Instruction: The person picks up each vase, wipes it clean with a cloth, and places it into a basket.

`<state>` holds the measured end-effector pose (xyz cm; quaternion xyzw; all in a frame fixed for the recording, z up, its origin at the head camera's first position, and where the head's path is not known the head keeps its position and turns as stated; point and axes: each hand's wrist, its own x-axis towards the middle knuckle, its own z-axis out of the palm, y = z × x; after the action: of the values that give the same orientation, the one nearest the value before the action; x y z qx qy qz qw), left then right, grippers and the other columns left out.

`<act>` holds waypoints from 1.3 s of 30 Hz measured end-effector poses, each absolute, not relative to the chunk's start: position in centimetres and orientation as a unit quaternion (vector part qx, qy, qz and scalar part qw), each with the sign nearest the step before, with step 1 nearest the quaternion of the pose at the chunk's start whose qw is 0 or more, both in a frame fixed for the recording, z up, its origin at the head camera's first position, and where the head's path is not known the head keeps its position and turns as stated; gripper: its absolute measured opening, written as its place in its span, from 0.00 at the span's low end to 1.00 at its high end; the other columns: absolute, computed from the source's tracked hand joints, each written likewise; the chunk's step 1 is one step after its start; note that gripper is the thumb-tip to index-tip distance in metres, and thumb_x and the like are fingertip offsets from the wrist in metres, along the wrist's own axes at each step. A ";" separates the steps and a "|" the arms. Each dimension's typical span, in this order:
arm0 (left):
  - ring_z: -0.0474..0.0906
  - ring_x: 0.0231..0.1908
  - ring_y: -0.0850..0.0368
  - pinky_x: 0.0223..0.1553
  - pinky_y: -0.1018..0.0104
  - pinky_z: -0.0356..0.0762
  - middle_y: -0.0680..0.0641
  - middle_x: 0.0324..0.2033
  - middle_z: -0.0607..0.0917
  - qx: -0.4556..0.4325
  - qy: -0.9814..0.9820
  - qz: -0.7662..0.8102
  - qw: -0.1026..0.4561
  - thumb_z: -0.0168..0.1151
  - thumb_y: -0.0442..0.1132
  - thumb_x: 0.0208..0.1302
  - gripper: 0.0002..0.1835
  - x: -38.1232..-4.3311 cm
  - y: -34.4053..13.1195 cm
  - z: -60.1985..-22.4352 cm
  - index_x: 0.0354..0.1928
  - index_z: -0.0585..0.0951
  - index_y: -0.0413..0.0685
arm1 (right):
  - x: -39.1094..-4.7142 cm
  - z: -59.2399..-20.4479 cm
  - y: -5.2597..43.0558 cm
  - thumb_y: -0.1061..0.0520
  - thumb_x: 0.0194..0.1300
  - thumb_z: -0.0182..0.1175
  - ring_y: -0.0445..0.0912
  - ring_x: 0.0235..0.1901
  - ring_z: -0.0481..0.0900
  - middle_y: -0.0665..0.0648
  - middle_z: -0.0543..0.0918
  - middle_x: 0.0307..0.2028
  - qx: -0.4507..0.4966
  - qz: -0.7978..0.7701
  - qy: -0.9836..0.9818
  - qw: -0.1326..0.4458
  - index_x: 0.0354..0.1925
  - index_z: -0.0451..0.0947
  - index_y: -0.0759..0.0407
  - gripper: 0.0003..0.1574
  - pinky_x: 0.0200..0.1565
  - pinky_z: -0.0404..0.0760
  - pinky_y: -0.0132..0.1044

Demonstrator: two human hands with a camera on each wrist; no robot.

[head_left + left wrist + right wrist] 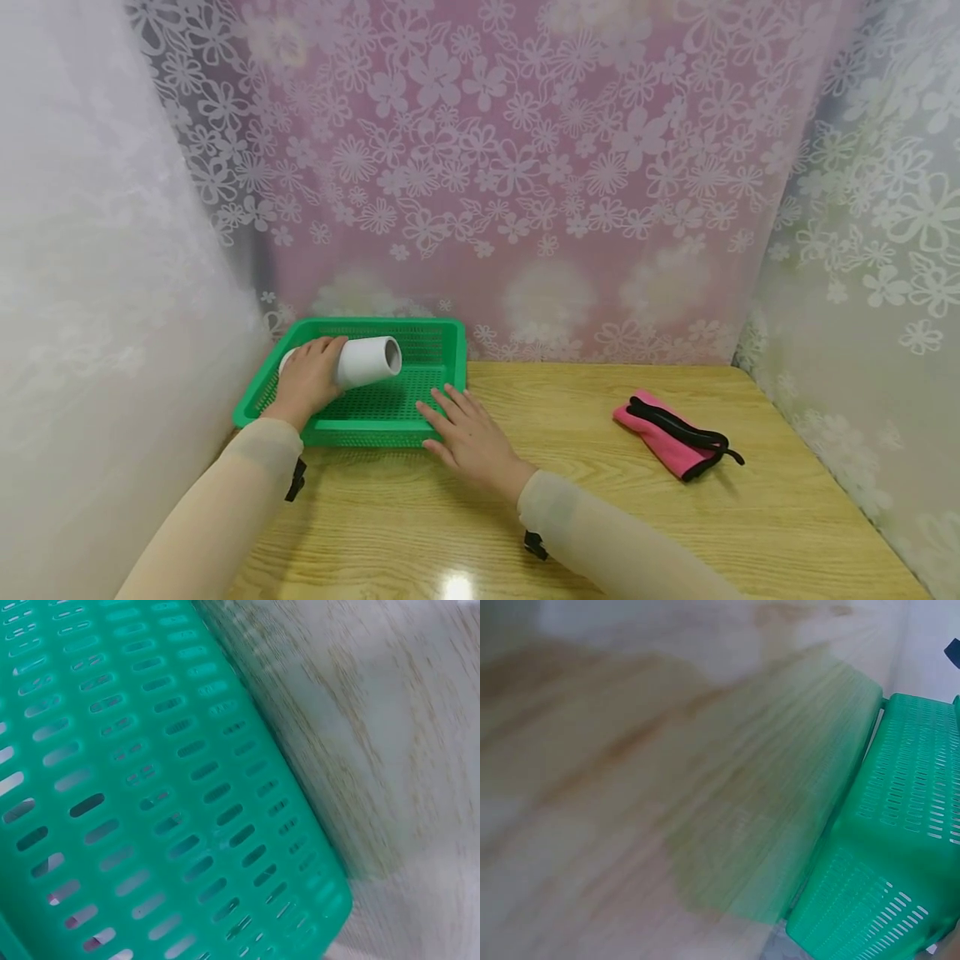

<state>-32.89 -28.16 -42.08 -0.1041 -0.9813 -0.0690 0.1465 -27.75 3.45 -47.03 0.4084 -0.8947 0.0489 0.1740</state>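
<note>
A white paper roll (365,361) with a hollow core lies tilted over the green plastic basket (348,426), its open end facing right. My left hand (309,377) grips it from above, fingers curled over its left part. Whether the roll touches the basket floor, I cannot tell. Over the basket's front right corner, my right hand (474,437) spreads its fingers and holds nothing. In the left wrist view the basket's slotted wall (172,787) fills most of the left side. The right wrist view shows the basket's corner (877,847) at the right edge.
A pink cloth pouch (667,437) with black trim and a black cord lies at the right of the wooden table (555,417). Flower-patterned translucent curtains (517,167) stand behind and on both sides, close to the basket's back and left.
</note>
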 end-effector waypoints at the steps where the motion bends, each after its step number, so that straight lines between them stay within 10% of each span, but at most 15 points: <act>1: 0.63 0.66 0.30 0.66 0.35 0.59 0.32 0.65 0.69 -0.105 -0.981 -0.067 0.146 0.81 0.36 0.47 0.51 -32.9 -28.1 -42.0 0.73 0.63 0.41 | -27.8 -47.0 3.4 0.36 0.79 0.40 0.55 0.77 0.48 0.58 0.57 0.76 0.409 0.051 -0.894 0.175 0.78 0.55 0.48 0.37 0.73 0.53 0.54; 39: 0.61 0.66 0.30 0.67 0.33 0.56 0.33 0.66 0.70 -0.112 -0.989 -0.053 0.084 0.81 0.32 0.47 0.49 -33.6 -26.8 -43.3 0.73 0.66 0.42 | -27.5 -46.8 3.4 0.35 0.79 0.38 0.54 0.77 0.45 0.57 0.56 0.77 0.404 0.046 -0.902 0.146 0.79 0.51 0.46 0.38 0.75 0.47 0.51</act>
<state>-33.62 -26.84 -43.32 -0.1117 -0.9888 -0.0535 0.0836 -27.51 3.44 -46.80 0.4042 -0.9017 0.0455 0.1465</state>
